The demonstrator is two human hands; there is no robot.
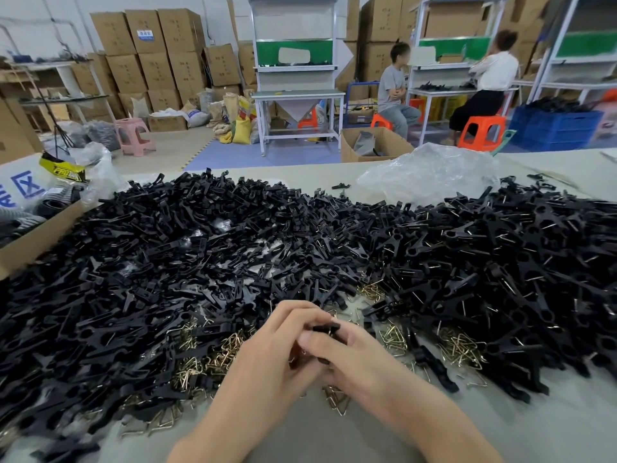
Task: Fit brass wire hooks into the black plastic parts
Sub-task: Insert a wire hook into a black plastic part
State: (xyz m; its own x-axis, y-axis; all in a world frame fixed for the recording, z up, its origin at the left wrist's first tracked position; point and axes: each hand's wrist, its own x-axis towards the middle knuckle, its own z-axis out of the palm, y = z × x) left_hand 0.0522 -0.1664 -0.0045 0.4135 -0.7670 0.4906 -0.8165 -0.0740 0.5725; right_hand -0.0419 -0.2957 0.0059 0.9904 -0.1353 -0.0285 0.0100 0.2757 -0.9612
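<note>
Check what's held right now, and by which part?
One black plastic part, pinched between the left hand and right hand. Fingers cover most of it; only its top end shows, so the exact hold point cannot be told.

A person in grey (392, 85) and another in white (494, 71) sit near stacked cardboard boxes (157, 51); a plastic bag (430, 175) lies on the desk (567, 429).

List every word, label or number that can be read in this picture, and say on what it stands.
"PRO": start of a word on the yellow and black wrapper; the rest is blurred.
"X": blue, in a square frame, on the white bag; other letters there are cut off.
Blue label on a cardboard box: too small to read.
Printing on the other boxes: blurred.
</note>
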